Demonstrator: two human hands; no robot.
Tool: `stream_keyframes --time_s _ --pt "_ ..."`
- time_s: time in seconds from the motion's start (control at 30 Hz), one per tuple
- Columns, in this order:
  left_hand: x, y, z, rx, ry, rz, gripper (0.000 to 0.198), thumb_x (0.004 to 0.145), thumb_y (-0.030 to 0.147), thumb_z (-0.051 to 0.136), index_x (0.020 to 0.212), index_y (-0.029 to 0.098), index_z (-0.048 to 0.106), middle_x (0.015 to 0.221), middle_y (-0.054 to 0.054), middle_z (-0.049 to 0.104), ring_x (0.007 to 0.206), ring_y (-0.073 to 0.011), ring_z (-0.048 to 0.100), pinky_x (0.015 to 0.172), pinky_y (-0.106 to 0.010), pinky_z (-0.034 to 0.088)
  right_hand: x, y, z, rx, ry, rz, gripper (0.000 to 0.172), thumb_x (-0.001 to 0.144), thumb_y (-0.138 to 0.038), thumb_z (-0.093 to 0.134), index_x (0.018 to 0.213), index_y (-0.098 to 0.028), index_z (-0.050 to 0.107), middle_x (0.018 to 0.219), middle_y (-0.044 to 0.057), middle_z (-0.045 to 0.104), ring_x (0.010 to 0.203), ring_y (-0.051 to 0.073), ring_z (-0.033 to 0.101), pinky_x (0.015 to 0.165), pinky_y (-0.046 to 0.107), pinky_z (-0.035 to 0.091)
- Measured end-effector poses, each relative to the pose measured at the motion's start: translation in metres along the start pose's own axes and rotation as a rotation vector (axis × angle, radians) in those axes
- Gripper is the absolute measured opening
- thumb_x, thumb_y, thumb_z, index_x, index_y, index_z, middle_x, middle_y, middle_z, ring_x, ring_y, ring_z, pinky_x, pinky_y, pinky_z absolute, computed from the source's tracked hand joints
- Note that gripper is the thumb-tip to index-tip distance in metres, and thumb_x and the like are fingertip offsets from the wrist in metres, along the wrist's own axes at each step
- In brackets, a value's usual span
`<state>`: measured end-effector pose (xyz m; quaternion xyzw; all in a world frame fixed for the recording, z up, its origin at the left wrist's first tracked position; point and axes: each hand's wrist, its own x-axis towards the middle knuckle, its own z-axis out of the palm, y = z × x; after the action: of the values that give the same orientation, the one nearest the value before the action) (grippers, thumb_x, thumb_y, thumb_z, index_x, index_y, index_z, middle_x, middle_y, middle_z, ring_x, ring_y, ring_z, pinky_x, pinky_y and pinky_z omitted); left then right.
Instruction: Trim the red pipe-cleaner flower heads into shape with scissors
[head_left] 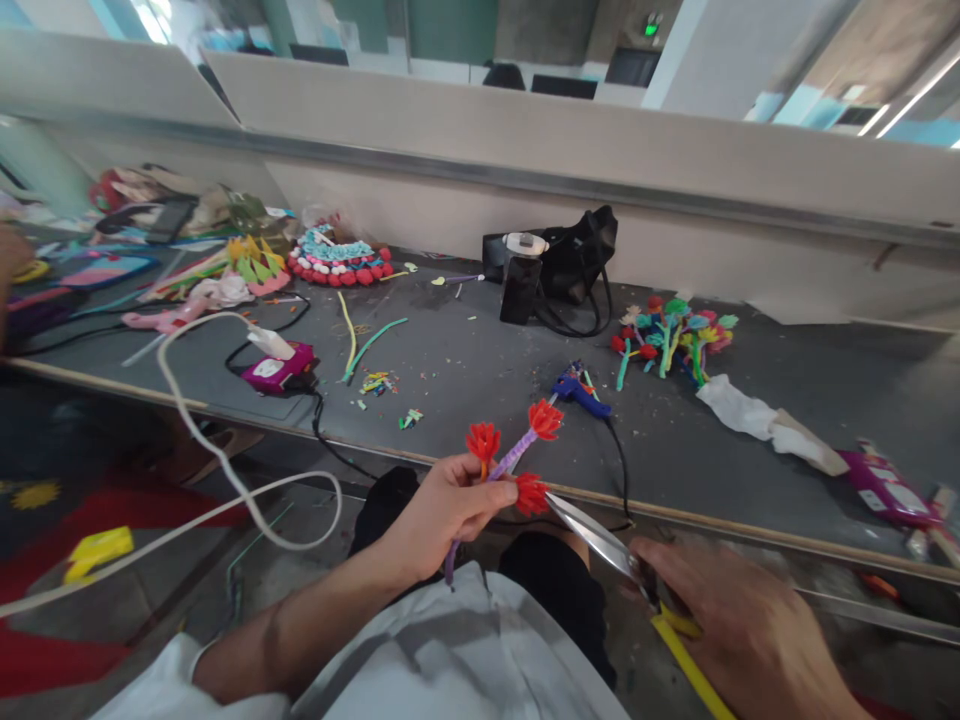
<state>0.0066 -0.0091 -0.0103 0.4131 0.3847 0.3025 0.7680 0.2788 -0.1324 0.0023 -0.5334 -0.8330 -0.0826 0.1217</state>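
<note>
My left hand (pixel 454 510) is closed around several pipe cleaner flowers (pixel 546 420) with red, pointed heads. One stem is light purple and another looks orange. A red head sits right by my left thumb. My right hand (pixel 739 620) grips yellow-handled scissors (pixel 600 540), their blades directed left and up. The blade tips are at the edge of the lowest red head; whether they touch it I cannot tell. Beyond my hands, a blue glue gun (pixel 583 392) lies on the dark table (pixel 450 360).
Colourful pipe cleaner flowers (pixel 675 335) lie at the right, near a purple power strip (pixel 892 490). Another purple power strip (pixel 277 368) with a white cable is at the left. A black bag (pixel 581 255) stands behind. Scraps (pixel 379 383) and loose pipe cleaners (pixel 371 347) are scattered about.
</note>
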Motion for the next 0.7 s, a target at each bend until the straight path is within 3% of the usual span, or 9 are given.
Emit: stream_keyframes --time_s 0.27,0.43,0.7 --pt "-0.0001 -0.0005 -0.0015 -0.016 -0.022 0.017 0.032 0.074 0.03 0.077 0.064 0.018 0.049 0.043 0.011 0.037 0.037 -0.0019 0.022 0.039 -0.021 0.01 0.001 -0.0003 0.0023 -0.017 0.006 -0.003 0.021 0.085 -0.022 0.053 0.103 -0.026 0.062 0.071 -0.005 0.07 0.058 0.014 0.068 0.054 0.025 0.04" --pt "-0.0002 -0.0006 -0.0013 -0.002 -0.023 0.015 0.029 0.074 0.03 0.077 0.065 0.017 0.052 0.044 0.011 0.038 0.037 -0.002 0.022 0.04 -0.021 0.01 0.0002 -0.0007 0.0022 -0.02 -0.007 -0.003 0.014 0.085 -0.026 0.056 0.099 -0.026 0.062 0.069 -0.005 0.069 0.055 0.014 0.065 0.053 0.026 0.039" --pt "-0.0005 -0.0012 -0.0008 -0.003 -0.018 0.007 0.029 0.073 0.032 0.078 0.067 0.017 0.054 0.044 0.011 0.038 0.038 -0.0019 0.022 0.04 -0.021 0.011 -0.0049 0.0037 0.0048 -0.015 -0.002 -0.019 0.027 0.083 -0.021 0.055 0.109 -0.026 0.06 0.074 -0.006 0.071 0.06 0.013 0.068 0.056 0.025 0.041"
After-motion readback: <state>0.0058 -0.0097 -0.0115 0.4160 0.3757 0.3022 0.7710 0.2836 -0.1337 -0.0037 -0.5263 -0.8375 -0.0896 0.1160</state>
